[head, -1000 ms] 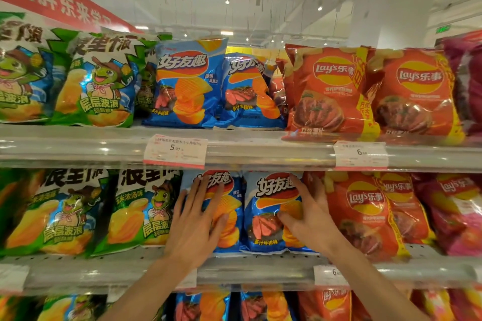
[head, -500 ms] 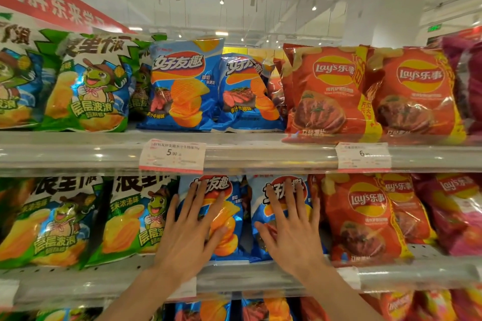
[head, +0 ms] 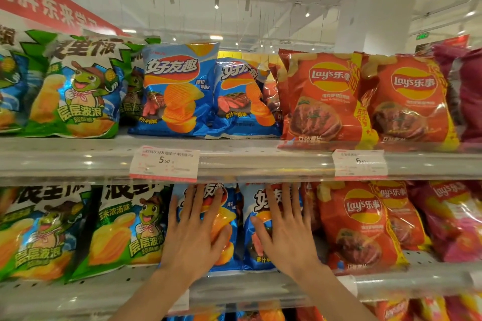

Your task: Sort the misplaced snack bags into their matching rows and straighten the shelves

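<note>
1. Head view looked at two store shelves of snack bags; on the lower shelf [head: 260, 286] two blue chip bags stood side by side between green bags on the left and red bags on the right.
2. The left hand [head: 194, 237] lay flat, fingers spread, on the front of the left blue bag [head: 229, 219]; nothing was gripped.
3. The right hand [head: 284, 232] lay equally flat and spread on the right blue bag [head: 257, 250], pressing rather than clasping.
4. Both bags seemed already in their matching row, so the step looked like squaring them up.
5. These bags were probably light, air-puffed and crinkly, with slick foil that slides under a palm; the chips inside would crush easily.
6. A gentle flat push suits straightening; for lifting, pinching the sealed top edge or holding both side seams seemed safest.
7. On the upper shelf [head: 260, 161], the right-hand blue bag [head: 240, 101] leaned crookedly and probably needed tidying
</note>
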`<state>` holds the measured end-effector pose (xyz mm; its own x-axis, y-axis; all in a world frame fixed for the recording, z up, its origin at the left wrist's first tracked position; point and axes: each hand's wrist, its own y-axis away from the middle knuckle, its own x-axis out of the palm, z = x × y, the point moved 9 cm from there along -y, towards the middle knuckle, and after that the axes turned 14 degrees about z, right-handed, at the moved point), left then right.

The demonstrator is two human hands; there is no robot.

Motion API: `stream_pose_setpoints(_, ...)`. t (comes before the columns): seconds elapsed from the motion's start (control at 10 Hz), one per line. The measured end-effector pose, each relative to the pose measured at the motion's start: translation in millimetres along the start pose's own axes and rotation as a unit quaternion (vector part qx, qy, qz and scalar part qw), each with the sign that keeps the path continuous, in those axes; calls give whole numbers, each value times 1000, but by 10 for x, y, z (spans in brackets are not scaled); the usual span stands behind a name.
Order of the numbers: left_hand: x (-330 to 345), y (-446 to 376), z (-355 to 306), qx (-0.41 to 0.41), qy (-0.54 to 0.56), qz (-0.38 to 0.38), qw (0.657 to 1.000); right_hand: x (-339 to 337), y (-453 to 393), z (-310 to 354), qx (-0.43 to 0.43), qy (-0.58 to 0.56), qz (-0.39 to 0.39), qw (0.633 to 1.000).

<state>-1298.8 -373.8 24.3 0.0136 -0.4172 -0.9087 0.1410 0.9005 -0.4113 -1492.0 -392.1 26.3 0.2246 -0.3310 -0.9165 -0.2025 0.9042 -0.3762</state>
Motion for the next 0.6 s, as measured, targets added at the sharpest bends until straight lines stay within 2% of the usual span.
stream_pose_setpoints(0.4,-13,-8,-21,-6,6,-4,1000,-4,3,34,23,24,-16,999)
stream_pose_setpoints(0.6,-257,111,27,-4,47,-47,998,-173,118,92,24,13,-67,997)
